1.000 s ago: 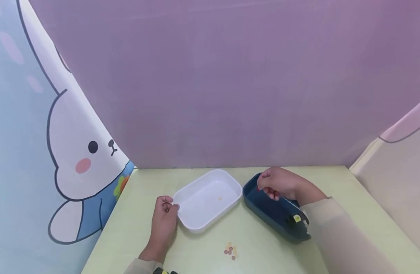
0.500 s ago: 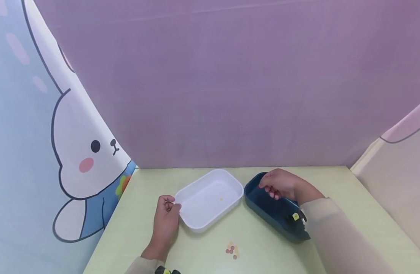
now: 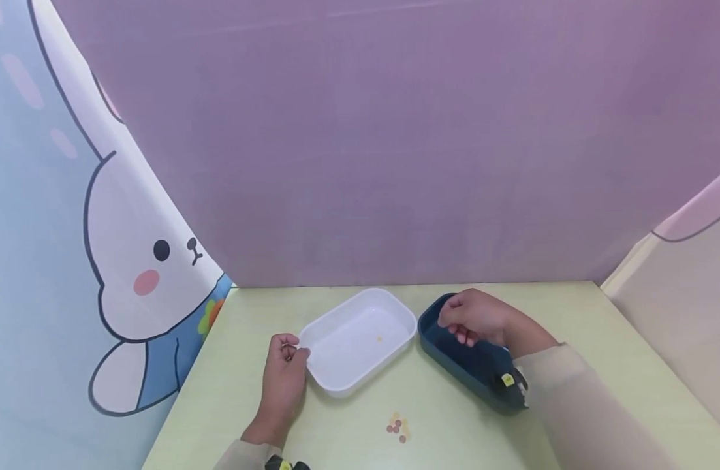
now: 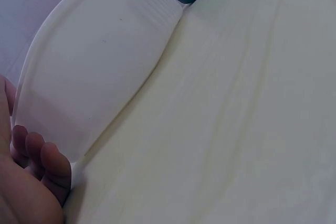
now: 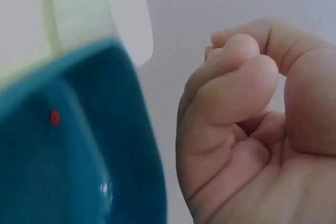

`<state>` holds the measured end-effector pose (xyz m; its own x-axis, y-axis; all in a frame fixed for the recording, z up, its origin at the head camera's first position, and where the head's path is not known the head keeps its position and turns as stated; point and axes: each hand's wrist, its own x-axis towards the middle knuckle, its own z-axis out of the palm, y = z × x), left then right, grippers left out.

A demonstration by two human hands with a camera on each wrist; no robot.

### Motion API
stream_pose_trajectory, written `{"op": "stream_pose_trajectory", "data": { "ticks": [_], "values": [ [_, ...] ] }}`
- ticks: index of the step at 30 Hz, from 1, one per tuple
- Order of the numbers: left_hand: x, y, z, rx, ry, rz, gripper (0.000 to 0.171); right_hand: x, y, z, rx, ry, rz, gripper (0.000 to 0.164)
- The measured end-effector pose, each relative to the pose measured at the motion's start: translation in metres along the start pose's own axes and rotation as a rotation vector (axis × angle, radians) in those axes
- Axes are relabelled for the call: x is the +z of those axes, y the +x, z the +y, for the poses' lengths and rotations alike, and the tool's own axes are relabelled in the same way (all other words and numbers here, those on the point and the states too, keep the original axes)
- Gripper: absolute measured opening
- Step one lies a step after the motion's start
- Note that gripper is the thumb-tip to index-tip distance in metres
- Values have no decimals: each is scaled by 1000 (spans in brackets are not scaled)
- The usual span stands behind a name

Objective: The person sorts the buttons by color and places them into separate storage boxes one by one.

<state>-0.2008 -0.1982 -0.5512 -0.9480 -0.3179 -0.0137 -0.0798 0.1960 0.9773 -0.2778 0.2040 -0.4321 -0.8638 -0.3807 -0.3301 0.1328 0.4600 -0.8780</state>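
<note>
My left hand (image 3: 285, 375) pinches the left end of a white rectangular tray (image 3: 342, 352) between thumb and fingers. One small yellow piece (image 3: 379, 339) lies in that tray. To its right stands a dark blue tray (image 3: 453, 373), its corner close against the white one. My right hand (image 3: 477, 318) hovers over the blue tray's far end, fingers curled and thumb near the index finger, with nothing visible between them. In the right wrist view a small red piece (image 5: 54, 117) is inside the blue tray.
Several small reddish-brown and yellow round pieces (image 3: 397, 427) lie in a cluster on the pale yellow-green table (image 3: 219, 405), in front of the trays. A purple backdrop (image 3: 360, 143) rises behind the table, and a rabbit-print cloth (image 3: 125, 261) hangs at the left.
The red piece at my right fingertips earlier is gone from them, and a red piece now lies in the blue tray. My left hand has stayed on the white tray.
</note>
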Motion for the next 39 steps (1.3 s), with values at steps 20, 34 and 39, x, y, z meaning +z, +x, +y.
{"op": "stream_pose_trajectory", "data": {
  "ticks": [20,34,39],
  "values": [
    [1,-2,3,-14,-7,-7,29,84,-51,-18,-260,-199,-90,9],
    [2,0,0,-23,-8,-7,29,130,-46,29,-338,-368,-57,11],
    [2,-1,2,-27,0,-4,28,141,-42,45,-276,-335,-63,14]
  ]
}}
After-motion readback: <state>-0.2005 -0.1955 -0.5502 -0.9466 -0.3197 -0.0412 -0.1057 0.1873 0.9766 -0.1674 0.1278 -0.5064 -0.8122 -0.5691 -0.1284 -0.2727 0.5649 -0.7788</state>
